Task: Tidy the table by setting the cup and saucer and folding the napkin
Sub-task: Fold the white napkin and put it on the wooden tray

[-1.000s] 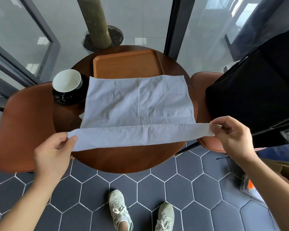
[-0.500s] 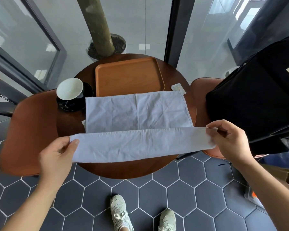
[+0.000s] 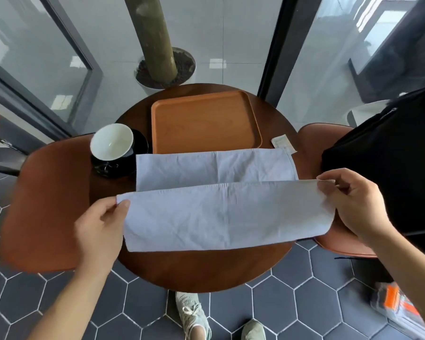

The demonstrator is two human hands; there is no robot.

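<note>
A pale blue napkin (image 3: 221, 212) lies across the round dark wooden table (image 3: 206, 271), its near half lifted and folded over toward the far half. My left hand (image 3: 101, 224) pinches the raised flap's left corner. My right hand (image 3: 353, 200) pinches its right corner. A white cup (image 3: 112, 141) stands on a black saucer (image 3: 140, 146) at the table's left edge, just left of the napkin.
An orange wooden tray (image 3: 204, 123) lies at the back of the table. A small paper slip (image 3: 281, 142) sits at the right edge. Brown chairs (image 3: 44, 207) flank the table; a black bag (image 3: 390, 168) rests on the right one. Glass walls stand behind.
Both hands have carried the napkin's near edge up and farther over the table, so the folded flap is wider and less of the flat far half shows. Cup and saucer have not moved.
</note>
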